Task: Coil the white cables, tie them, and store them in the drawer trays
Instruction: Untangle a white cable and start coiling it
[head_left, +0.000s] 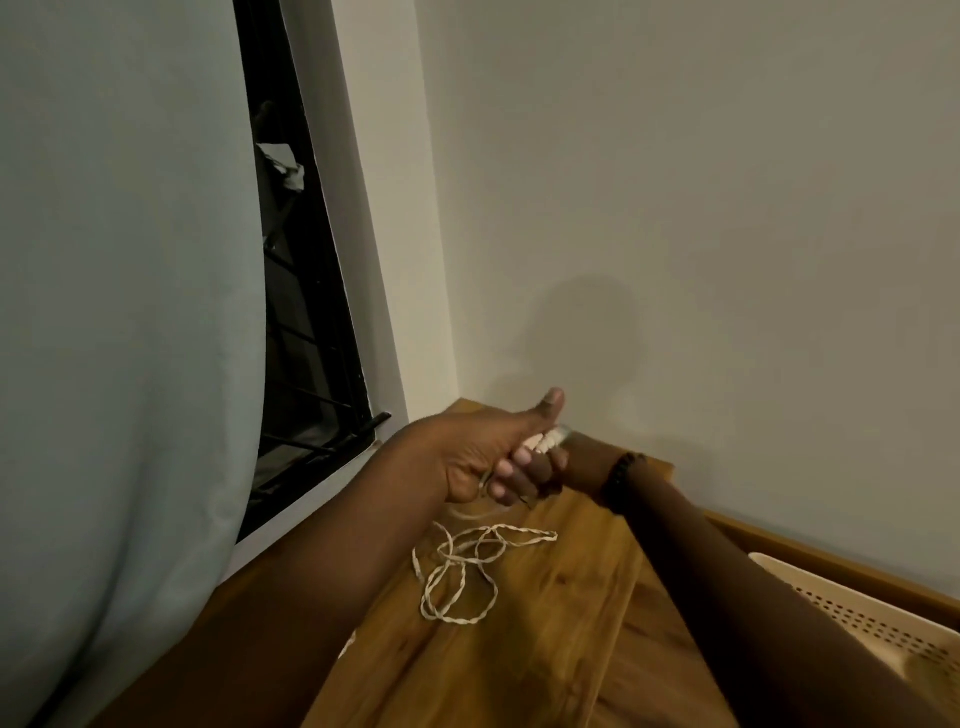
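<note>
the fingers (511, 470) of the left hand (480, 457) are curled tight around a small bundle of the white cable (470, 571), with the thumb standing up above the fist and a few pale turns of the cord showing between thumb and knuckles. the right hand (563, 462) sits just behind the left, touching it, and is mostly hidden by it, so whether its fingers grip the cord or lie loose cannot be told; a dark beaded bracelet (621, 475) rings its wrist. from under the left fist the rest of the twisted white cable drops down to the wooden tabletop (561, 613), where it lies in several loose, overlapping loops just below the hands. the tabletop is warm brown with a visible grain and runs into the corner of the room, its far edge meeting the wall. at the right edge, beside the right forearm, the rim and perforated floor of a cream tray (862, 618) show inside a wooden frame. the wall (701, 208) behind is plain and pale, carrying a soft round shadow above the hands. to the left a white window reveal slants down to a dark window (306, 322) with black bars, and a pale blue-grey curtain (119, 312) hangs over most of the left side.
</note>
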